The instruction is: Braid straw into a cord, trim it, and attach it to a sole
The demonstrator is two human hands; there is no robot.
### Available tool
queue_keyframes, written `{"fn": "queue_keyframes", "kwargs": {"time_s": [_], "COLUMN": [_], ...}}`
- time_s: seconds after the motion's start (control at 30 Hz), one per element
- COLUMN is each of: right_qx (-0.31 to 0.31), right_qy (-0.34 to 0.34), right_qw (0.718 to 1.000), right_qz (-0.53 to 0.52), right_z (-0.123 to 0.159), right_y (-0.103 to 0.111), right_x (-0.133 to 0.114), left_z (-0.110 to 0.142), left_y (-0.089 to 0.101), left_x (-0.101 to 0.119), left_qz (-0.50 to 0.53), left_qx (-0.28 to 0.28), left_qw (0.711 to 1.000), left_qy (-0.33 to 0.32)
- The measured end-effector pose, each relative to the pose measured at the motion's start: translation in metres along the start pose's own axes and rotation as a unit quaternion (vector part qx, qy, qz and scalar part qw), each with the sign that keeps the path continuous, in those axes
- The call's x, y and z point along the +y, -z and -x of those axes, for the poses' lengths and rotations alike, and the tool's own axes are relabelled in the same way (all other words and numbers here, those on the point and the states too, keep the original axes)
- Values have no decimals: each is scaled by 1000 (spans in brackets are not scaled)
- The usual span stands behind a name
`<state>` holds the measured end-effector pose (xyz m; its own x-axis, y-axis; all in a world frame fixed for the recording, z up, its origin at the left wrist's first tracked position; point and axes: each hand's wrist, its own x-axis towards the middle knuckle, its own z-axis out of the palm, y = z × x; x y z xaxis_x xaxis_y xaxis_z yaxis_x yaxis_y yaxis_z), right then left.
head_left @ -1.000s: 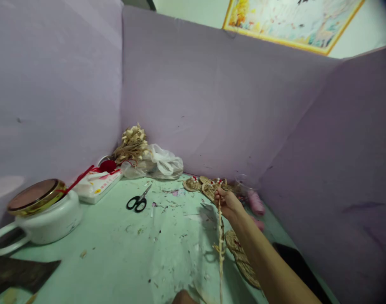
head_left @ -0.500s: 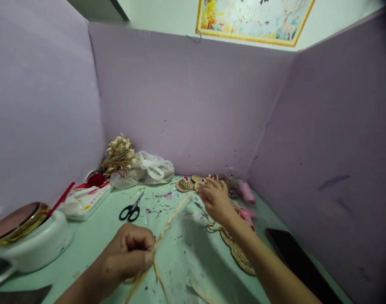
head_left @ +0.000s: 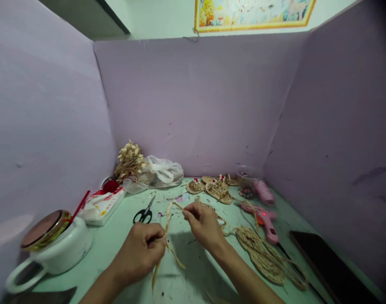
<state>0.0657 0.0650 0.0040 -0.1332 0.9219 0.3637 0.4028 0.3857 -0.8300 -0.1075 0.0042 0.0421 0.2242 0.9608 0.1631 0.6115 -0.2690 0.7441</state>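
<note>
Thumb and fingers of the left hand [head_left: 142, 249] are clenched round a pale, twisted straw cord [head_left: 168, 219]; two loose tails hang below the fist. The cord's upper bend is pinched between thumb and index of the right hand [head_left: 205, 223]. So the cord is held in the air between both hands, above the pale green tabletop [head_left: 117, 253], likely gripped at two places so the twist is not lost.

Near the right forearm, a flat oval coil of straw braid [head_left: 259, 255] is laid with loose loops around it. Beyond it, a pink glue gun [head_left: 267, 219] with a red light lies on its side, cable led off past a black flat slab [head_left: 329, 261], presumably so it is within right-hand reach.

Black-handled scissors [head_left: 144, 215] are left open beyond the left hand. Small straw slippers with red and white beads [head_left: 218, 192] are grouped at the back, beside a clear plastic tub [head_left: 248, 175] and a pink thread spool [head_left: 264, 193], seemingly parked out of the way. A gold-rimmed round lid [head_left: 45, 232] is tilted on a white mug [head_left: 66, 249].

Red print is seen on the white carton [head_left: 106, 207], too small to be read; no brand is legible on the glue gun
</note>
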Motion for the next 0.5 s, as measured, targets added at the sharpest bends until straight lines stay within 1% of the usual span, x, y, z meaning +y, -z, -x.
{"fn": "queue_keyframes", "kwargs": {"time_s": [0.03, 0.1, 0.2, 0.3, 0.37, 0.43, 0.5], "right_qx": [27, 96, 191, 212, 215, 232, 249], "right_qy": [27, 71, 116, 146, 177, 209, 233], "right_qw": [999, 993, 975, 966, 958, 945, 933], "right_qz": [1, -9, -14, 24, 63, 94, 113], "right_z": [-1, -8, -26, -42, -46, -45, -41], "right_y": [0, 5, 19, 39, 53, 67, 80], "right_x": [-1, 1, 16, 34, 38, 33, 19], "left_z": [-1, -4, -15, -32, -42, -47, -48], "left_y": [-5, -14, -24, -33, -39, -43, -44], "left_x": [4, 9, 11, 9, 6, 5, 5], "left_qz": [-44, -99, -153, -207, -223, -218, -202], "left_qx": [19, 52, 84, 96, 97, 100, 106], "left_qw": [999, 993, 983, 972, 969, 969, 971], "left_qy": [-20, -44, -53, -49, -49, -58, -72]}}
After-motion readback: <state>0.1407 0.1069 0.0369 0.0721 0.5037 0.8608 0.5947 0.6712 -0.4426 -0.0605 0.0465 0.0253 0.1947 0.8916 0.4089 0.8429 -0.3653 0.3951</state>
